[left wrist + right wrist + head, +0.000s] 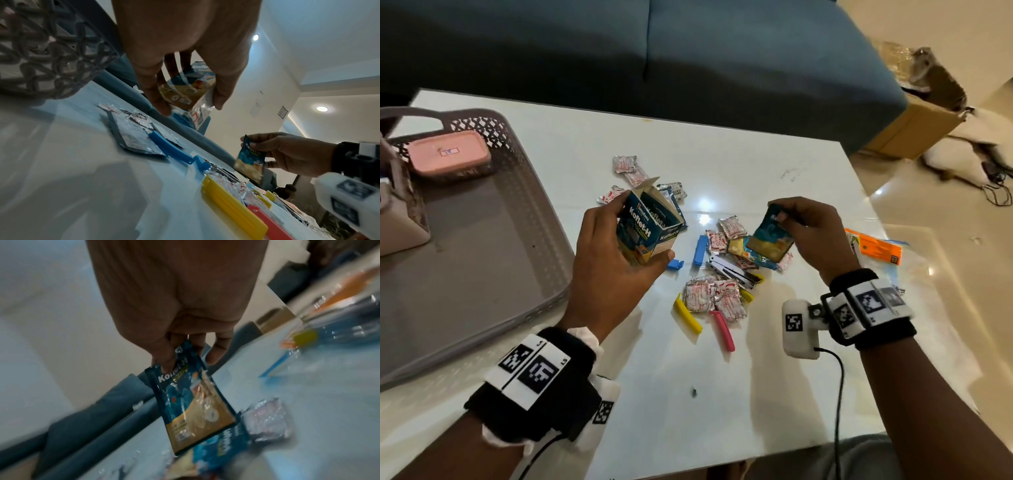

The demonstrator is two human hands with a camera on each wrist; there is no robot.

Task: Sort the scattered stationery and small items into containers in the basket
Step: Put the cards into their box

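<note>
Box: small blue Koflet-H carton, top flap open, lifted off the table and tilted, left of the pile.
Left hand: fingers and thumb curled round the box, gripping its sides.
Sachet: blue and gold Koflet-H packet, held above the pile, right of the box and apart from it.
Right hand: thumb and fingers pinch the sachet's top edge; it hangs down.
Pile: silver-red foil packets, another blue sachet, blue clip, yellow clip, pink clip, scattered on the white table.
Basket: grey lattice-walled tray at the table's left, holding a pink case at its far end.
Right edge: orange packet on the table.
</note>
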